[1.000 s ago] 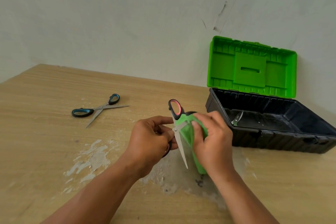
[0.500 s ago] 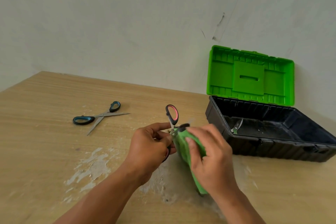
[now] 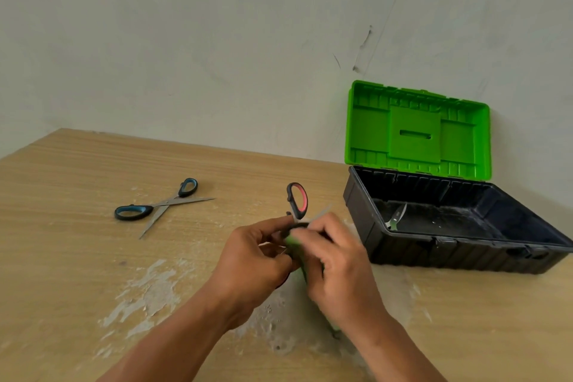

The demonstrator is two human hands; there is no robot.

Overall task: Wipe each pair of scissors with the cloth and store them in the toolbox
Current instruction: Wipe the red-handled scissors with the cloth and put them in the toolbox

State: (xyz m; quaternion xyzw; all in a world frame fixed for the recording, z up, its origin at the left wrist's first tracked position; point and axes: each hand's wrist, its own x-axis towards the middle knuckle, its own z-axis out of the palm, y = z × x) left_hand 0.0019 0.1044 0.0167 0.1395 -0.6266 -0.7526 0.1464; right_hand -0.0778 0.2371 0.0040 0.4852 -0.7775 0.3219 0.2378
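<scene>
I have the red scissors (image 3: pixel 298 200) mid-wipe. My left hand (image 3: pixel 251 257) is curled round their lower handle, and my right hand (image 3: pixel 338 270) pinches the cloth (image 3: pixel 293 240) against the blades, though blur hides the exact finger placement. What looks like one pair (image 3: pixel 395 217) already lies in the open toolbox (image 3: pixel 449 253) at two o'clock. The blue scissors (image 3: pixel 155 209) lie on the bench (image 3: pixel 77 257) at ten o'clock, blades apart. I judge the task about a third done: this pair needs stowing, and the blue pair needs wiping and stowing.

Wooden table (image 3: pixel 77 170), white worn patches (image 3: pixel 152 288) near front; pale wall (image 3: pixel 217 40) behind, dark scuff (image 3: pixel 366 39).
</scene>
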